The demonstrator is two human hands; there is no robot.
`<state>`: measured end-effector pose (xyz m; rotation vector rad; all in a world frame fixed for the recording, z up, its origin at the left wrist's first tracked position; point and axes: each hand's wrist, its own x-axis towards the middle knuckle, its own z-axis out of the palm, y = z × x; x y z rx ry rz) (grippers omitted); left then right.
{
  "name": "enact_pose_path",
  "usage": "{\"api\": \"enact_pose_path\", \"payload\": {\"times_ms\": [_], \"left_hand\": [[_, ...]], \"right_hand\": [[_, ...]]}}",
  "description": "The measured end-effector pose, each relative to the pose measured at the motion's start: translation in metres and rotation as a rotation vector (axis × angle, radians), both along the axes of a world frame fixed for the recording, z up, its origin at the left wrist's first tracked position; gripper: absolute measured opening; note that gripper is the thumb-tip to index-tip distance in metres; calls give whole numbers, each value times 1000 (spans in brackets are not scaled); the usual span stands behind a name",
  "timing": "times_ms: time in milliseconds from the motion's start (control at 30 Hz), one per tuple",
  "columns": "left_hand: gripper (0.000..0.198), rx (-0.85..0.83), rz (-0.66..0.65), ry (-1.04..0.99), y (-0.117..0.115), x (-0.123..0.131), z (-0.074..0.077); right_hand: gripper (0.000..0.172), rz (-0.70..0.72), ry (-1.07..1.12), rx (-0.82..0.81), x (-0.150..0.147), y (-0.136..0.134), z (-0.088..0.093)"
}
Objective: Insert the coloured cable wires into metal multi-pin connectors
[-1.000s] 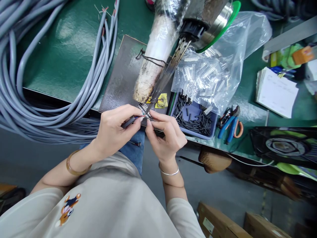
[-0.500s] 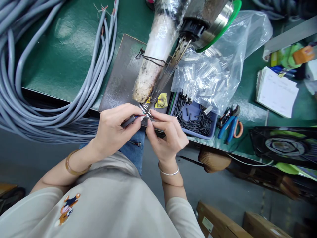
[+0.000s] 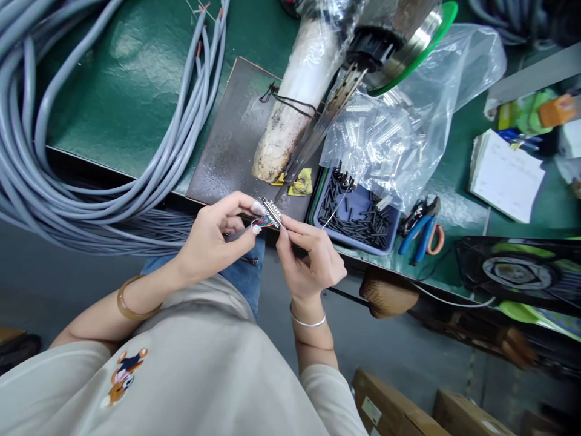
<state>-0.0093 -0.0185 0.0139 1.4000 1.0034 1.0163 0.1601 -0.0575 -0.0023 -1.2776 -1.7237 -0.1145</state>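
Note:
A metal multi-pin connector (image 3: 273, 214) with a row of pins sits between my two hands, tilted. Thin coloured wires (image 3: 265, 223) run from its lower side toward my left palm. The fingertips of my left hand (image 3: 218, 233) close around the wires and the connector's left end; whatever lies deeper in that hand is hidden. My right hand (image 3: 313, 251) pinches the connector's right end between thumb and fingers. A thin solder wire (image 3: 336, 209) stretches up from behind the right hand. Just above the connector is the lower end of a soldering iron (image 3: 318, 136) with a perforated metal sleeve.
Beside the iron hangs a plastic-wrapped white tube (image 3: 290, 109). Grey cables (image 3: 167, 151) loop over the left edge. To the right are a blue tray (image 3: 358, 239) of black sleeves, a clear bag (image 3: 385, 139) of metal parts, pliers (image 3: 424, 230), a paper pad (image 3: 506, 175) and a fan (image 3: 521, 269).
Both hands and the connector have come slightly away from the iron's tip. The connector has turned, showing its pins and coloured wires. The black-sleeved cable end in my left hand is now hidden.

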Motion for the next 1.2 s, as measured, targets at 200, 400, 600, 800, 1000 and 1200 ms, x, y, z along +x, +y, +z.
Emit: {"api": "enact_pose_path", "payload": {"times_ms": [200, 400, 600, 800, 1000, 1200], "left_hand": [[23, -372, -142, -257, -3, -14, -6], [26, -433, -189, -321, -8, -22, -8], [21, -435, -238, -323, -13, -26, -3], [20, -468, -278, -299, -20, -31, 0], [21, -476, -298, -374, -23, -31, -2], [21, -478, -287, -436, -24, -30, -5]], "right_hand": [[17, 24, 77, -19, -4, -10, -1], [7, -53, 331, -64, 4, -16, 4], [11, 8, 326, -395, 7, -9, 26], [20, 228, 398, -699, 0, 1, 40], [19, 269, 403, -691, -2, 0, 43], [19, 272, 385, -573, -1, -9, 44]]}}
